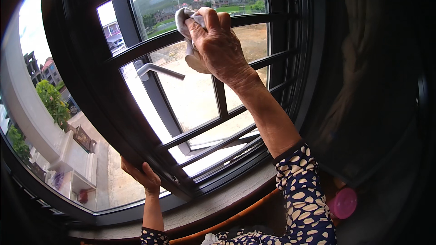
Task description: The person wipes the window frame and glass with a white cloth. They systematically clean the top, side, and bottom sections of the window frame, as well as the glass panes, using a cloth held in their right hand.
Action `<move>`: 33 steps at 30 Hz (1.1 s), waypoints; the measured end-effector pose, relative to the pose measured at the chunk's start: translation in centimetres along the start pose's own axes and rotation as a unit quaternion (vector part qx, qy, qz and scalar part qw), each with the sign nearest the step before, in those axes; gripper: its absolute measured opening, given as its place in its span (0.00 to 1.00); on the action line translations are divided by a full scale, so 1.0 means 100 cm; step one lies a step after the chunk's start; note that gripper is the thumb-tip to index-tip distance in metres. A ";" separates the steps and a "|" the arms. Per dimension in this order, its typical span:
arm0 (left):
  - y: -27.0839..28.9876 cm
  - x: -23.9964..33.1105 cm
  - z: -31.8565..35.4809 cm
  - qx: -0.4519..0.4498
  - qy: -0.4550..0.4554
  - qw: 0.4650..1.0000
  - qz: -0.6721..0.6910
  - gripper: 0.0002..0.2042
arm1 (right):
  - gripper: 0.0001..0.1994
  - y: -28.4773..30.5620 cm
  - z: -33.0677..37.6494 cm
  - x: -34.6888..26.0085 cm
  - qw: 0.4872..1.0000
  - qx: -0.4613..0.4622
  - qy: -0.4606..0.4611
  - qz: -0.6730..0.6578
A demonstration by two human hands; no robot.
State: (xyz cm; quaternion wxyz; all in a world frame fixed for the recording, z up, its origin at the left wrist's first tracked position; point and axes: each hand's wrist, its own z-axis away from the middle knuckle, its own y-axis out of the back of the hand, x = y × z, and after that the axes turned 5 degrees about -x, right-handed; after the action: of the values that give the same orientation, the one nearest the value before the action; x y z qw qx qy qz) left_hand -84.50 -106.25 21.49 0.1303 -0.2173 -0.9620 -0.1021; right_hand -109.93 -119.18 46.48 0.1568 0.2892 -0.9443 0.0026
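Observation:
A bunched grey-white cloth (pixel 194 59) is gripped in my right hand (pixel 220 47), whose fingers close round it at an upper horizontal bar of the dark window grille (pixel 254 19). One end of the cloth hangs below that bar. Low on the left, my left hand (pixel 141 178) holds the lower part of a dark window frame (pixel 95 95), thumb raised and the other fingers partly hidden at the frame's edge. Between the bars, a grey window handle (pixel 159 70) sticks out from the open sash beyond the grille.
Below the window runs a rough grey sill (pixel 218 213), with an orange-brown rail (pixel 240 213) along its near side. A round pink object (pixel 344 203) stands at lower right. Dark fabric-like folds (pixel 354 63) fill the right side. Outside lie bare ground, plants and buildings.

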 end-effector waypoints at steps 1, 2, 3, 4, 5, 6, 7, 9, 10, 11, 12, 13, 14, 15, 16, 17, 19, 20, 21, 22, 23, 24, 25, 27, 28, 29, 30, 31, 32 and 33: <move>0.001 0.002 -0.001 -0.002 -0.001 1.000 -0.012 0.30 | 0.16 0.001 0.004 0.009 1.000 -0.017 -0.004 0.005; 0.002 0.003 -0.002 -0.004 -0.001 1.000 -0.025 0.30 | 0.21 0.002 0.008 0.016 0.999 -0.039 -0.022 -0.002; 0.002 0.005 -0.003 -0.004 -0.003 0.999 -0.037 0.30 | 0.27 0.006 0.010 0.025 0.997 -0.059 -0.038 -0.009; 0.002 0.003 -0.002 -0.005 -0.005 0.999 -0.039 0.30 | 0.29 0.007 0.012 0.036 0.998 -0.050 -0.026 0.012; 0.001 0.006 -0.003 0.000 -0.021 0.998 -0.057 0.29 | 0.27 0.011 0.015 0.045 0.997 -0.064 -0.043 -0.005; 0.002 0.010 -0.006 0.003 -0.038 0.996 -0.076 0.28 | 0.27 0.010 0.019 0.056 0.997 -0.059 -0.047 -0.002; 0.002 0.013 -0.008 0.008 -0.054 0.994 -0.094 0.27 | 0.26 0.009 0.023 0.069 0.997 -0.055 -0.050 0.001; 0.003 0.008 -0.002 0.020 -0.063 0.983 -0.171 0.26 | 0.24 0.013 0.029 0.083 0.997 -0.054 -0.063 -0.004; 0.003 0.008 0.000 0.026 -0.068 0.976 -0.208 0.25 | 0.26 0.014 0.031 0.092 0.997 -0.051 -0.058 0.011; 0.003 0.009 0.000 0.032 -0.073 0.966 -0.244 0.25 | 0.28 0.014 0.032 0.101 0.997 -0.048 -0.053 0.025; 0.003 0.010 0.001 0.036 -0.086 0.964 -0.250 0.24 | 0.26 0.016 0.033 0.107 0.997 -0.042 -0.058 0.018; 0.001 0.012 0.000 0.041 -0.100 0.961 -0.255 0.23 | 0.26 0.016 0.032 0.108 0.997 -0.046 -0.066 0.018; -0.001 0.015 -0.002 0.046 -0.113 0.958 -0.259 0.22 | 0.25 0.017 0.030 0.108 0.996 -0.049 -0.074 0.020; -0.008 0.023 -0.004 0.032 -0.126 0.956 -0.264 0.21 | 0.25 0.020 0.029 0.109 0.995 -0.055 -0.080 0.026; -0.012 0.032 -0.007 0.015 -0.141 0.952 -0.272 0.21 | 0.22 0.021 0.027 0.105 0.993 -0.074 -0.085 0.027; -0.016 0.039 -0.009 -0.001 -0.156 0.948 -0.278 0.20 | 0.21 0.023 0.025 0.098 0.996 -0.065 -0.065 0.014; -0.023 0.050 -0.017 -0.029 -0.176 0.942 -0.285 0.17 | 0.20 0.008 0.026 0.083 0.998 -0.041 -0.034 -0.026; -0.028 0.056 -0.021 -0.029 -0.173 0.928 -0.327 0.15 | 0.20 0.006 0.026 0.079 0.999 -0.032 -0.024 -0.028; -0.031 0.061 -0.027 -0.030 -0.173 0.911 -0.372 0.14 | 0.19 0.006 0.025 0.079 0.999 -0.021 -0.018 -0.032; -0.032 0.059 -0.026 -0.029 -0.167 0.901 -0.398 0.11 | 0.19 0.005 0.026 0.083 0.999 -0.003 -0.018 -0.046; -0.033 0.056 -0.023 -0.034 -0.172 0.900 -0.400 0.09 | 0.19 0.007 0.027 0.087 0.999 -0.013 -0.019 -0.045; -0.033 0.056 -0.023 -0.043 -0.184 0.893 -0.408 0.09 | 0.24 0.006 0.029 0.095 0.999 -0.023 -0.022 -0.038; -0.033 0.057 -0.024 -0.052 -0.195 0.887 -0.416 0.08 | 0.29 0.005 0.032 0.103 0.999 -0.032 -0.024 -0.033; -0.033 0.057 -0.022 -0.049 -0.201 0.893 -0.400 0.08 | 0.30 0.011 0.040 0.118 0.997 -0.028 -0.062 -0.025; -0.033 0.055 -0.021 -0.048 -0.197 0.893 -0.401 0.08 | 0.30 0.008 0.046 0.130 0.998 -0.014 -0.059 -0.007; -0.034 0.054 -0.020 -0.048 -0.193 0.894 -0.402 0.09 | 0.31 0.009 0.051 0.141 0.998 0.001 -0.053 0.026; -0.033 0.056 -0.021 -0.051 -0.186 0.891 -0.410 0.10 | 0.31 0.007 0.055 0.151 0.996 -0.013 -0.085 -0.001; -0.032 0.057 -0.021 -0.051 -0.185 0.887 -0.419 0.10 | 0.31 0.006 0.058 0.161 0.992 -0.027 -0.116 -0.028; -0.032 0.057 -0.022 -0.051 -0.184 0.883 -0.428 0.10 | 0.31 0.005 0.062 0.171 0.994 -0.020 -0.111 0.004; -0.032 0.057 -0.022 -0.052 -0.182 0.881 -0.434 0.11 | 0.31 0.010 0.065 0.179 0.994 -0.014 -0.105 0.039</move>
State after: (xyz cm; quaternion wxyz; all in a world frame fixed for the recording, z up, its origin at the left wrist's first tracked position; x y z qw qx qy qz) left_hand -90.42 -107.44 24.76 -0.1162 0.2010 -0.9600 -0.1566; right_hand -126.37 -128.73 45.65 0.0603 0.2486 -0.9661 -0.0353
